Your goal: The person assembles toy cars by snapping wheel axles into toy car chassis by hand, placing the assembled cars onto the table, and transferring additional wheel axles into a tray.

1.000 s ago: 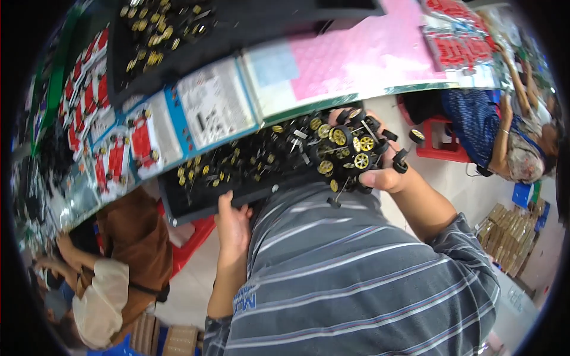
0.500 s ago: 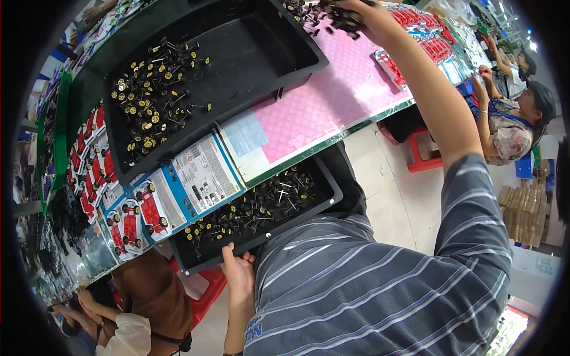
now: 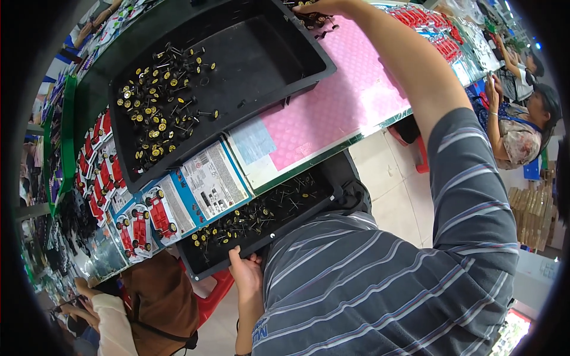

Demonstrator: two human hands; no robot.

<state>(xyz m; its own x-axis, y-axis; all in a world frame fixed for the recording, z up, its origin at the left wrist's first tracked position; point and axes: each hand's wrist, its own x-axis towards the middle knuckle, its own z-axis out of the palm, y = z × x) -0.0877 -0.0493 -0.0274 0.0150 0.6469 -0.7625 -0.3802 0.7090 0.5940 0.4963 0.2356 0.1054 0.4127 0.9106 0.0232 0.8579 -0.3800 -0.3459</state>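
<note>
My left hand [image 3: 245, 273] grips the near rim of a lower black tray [image 3: 222, 262], thumb on the edge and fingers curled beneath. Small wheel-and-axle pieces [image 3: 258, 216] with yellow hubs lie scattered inside it. At the top edge, my right hand [image 3: 326, 7] reaches over a pile of small dark parts [image 3: 314, 21] beside the upper black tray [image 3: 255, 113]. Its fingers are partly cut off by the picture's edge and mixed with the dark pile. More yellow-hubbed wheel pieces [image 3: 155, 127] fill the left part of the upper tray.
A pink mat [image 3: 350, 89] covers the table right of the upper tray. Red-and-white toy car bases [image 3: 160, 213] stand at the left, over printed card [image 3: 214, 181]. Red parts [image 3: 415, 18] lie farther right. Other people sit at both sides; a red stool [image 3: 214, 296] stands below.
My right hand has moved left toward the dark pile, and its forearm now covers the toy car base on the mat. My left hand stays on the lower tray's rim.
</note>
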